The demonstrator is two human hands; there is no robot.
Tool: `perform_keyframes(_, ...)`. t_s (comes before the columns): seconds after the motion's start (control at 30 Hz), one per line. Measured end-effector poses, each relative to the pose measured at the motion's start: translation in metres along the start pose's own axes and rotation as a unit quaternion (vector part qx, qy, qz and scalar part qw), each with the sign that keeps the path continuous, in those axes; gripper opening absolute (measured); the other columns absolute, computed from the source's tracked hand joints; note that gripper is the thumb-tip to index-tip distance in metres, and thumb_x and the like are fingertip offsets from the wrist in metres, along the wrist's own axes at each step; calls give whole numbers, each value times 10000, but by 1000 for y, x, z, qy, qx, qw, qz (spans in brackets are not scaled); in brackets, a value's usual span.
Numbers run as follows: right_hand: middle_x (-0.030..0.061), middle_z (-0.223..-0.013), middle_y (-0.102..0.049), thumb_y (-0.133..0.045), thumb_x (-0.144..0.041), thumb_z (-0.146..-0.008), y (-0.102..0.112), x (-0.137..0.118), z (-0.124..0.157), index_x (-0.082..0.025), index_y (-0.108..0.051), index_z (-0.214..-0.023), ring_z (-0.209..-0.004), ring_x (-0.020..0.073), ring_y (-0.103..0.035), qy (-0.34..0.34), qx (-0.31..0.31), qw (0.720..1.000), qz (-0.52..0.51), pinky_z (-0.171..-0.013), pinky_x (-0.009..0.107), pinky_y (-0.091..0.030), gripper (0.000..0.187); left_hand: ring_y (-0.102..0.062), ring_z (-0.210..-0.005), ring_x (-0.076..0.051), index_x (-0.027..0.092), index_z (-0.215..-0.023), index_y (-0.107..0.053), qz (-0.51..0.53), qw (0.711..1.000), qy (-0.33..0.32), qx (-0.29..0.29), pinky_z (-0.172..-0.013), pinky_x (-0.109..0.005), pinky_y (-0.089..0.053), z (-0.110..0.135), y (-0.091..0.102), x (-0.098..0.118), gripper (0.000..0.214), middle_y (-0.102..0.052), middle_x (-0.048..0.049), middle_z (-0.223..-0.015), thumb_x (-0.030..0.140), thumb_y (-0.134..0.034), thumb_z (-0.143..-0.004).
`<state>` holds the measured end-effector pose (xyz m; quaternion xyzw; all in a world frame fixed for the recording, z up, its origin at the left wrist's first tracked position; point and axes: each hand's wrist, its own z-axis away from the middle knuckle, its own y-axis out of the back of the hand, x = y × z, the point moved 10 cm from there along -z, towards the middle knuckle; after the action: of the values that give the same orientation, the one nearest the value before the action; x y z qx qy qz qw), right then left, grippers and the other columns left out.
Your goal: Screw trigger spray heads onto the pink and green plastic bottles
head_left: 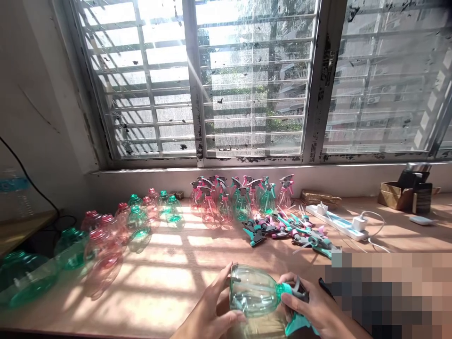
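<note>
I hold a clear green spray bottle point(252, 292) on its side low over the wooden table point(169, 278). My left hand point(208, 315) cups the bottle's round body, fingers curled round it. My right hand point(314, 308) is closed round the teal trigger head point(298, 301) fitted at the bottle's neck. A thin dip tube shows inside the bottle.
Several capless pink and green bottles point(116, 230) stand at the left. Assembled spray bottles point(243, 197) line the window sill wall. Loose trigger heads point(286, 230) lie in a heap mid-table. A white power strip point(339, 223) with chargers and a brown box point(395, 194) sit at the right.
</note>
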<state>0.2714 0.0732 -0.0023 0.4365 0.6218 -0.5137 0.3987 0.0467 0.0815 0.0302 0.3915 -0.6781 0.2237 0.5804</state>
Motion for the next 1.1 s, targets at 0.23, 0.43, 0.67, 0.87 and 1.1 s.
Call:
perform_keyframes(0.23,-3,-530,-699,-896,-517,-702,10,9,-3,-150,-660,-942,-432,157,-655,-21,19,1000,-2,-465,235,-444,499,-540,-1386,-354,418,-1594,-228,28,999,2,-22,-1110,-454,-488,-1,-6,-3,832,-449,-116,-1572,384,-729,-930)
perform_keyframes(0.43,-10,-558,-695,-900,-515,-694,2,7,-3,-142,-664,-948,-446,134,-641,-10,-8,1000,16,-468,219,-461,509,-424,-1459,-385,449,-1594,-209,38,999,2,-30,-1144,-487,-453,-4,-3,-10,1031,-337,-73,-1664,359,-859,-798)
perform_keyframes(0.67,-9,-543,-671,-864,-605,-697,3,5,-4,-147,-651,-928,-444,150,-638,-20,-6,999,39,-478,249,-456,556,-436,-1442,-386,362,-1573,-341,40,998,-3,44,-1125,-468,-464,-1,2,-10,891,-432,-121,-1580,478,-810,-825)
perform_keyframes(0.87,-3,-556,-673,-868,-602,-694,7,12,-5,-146,-653,-929,-482,140,-603,-23,-20,998,48,-505,250,-411,557,-539,-1366,-372,371,-1596,-276,59,998,-10,13,-1169,-543,-384,-2,0,-5,946,-413,-155,-1603,472,-816,-826)
perform_keyframes(1.1,-2,-562,-667,-853,-590,-728,6,21,-7,-137,-645,-938,-498,120,-558,-18,-46,998,49,-522,237,-378,541,-430,-1453,-374,404,-1566,-336,31,999,7,10,-1098,-452,-490,-4,3,-6,931,-270,-76,-1692,387,-856,-794)
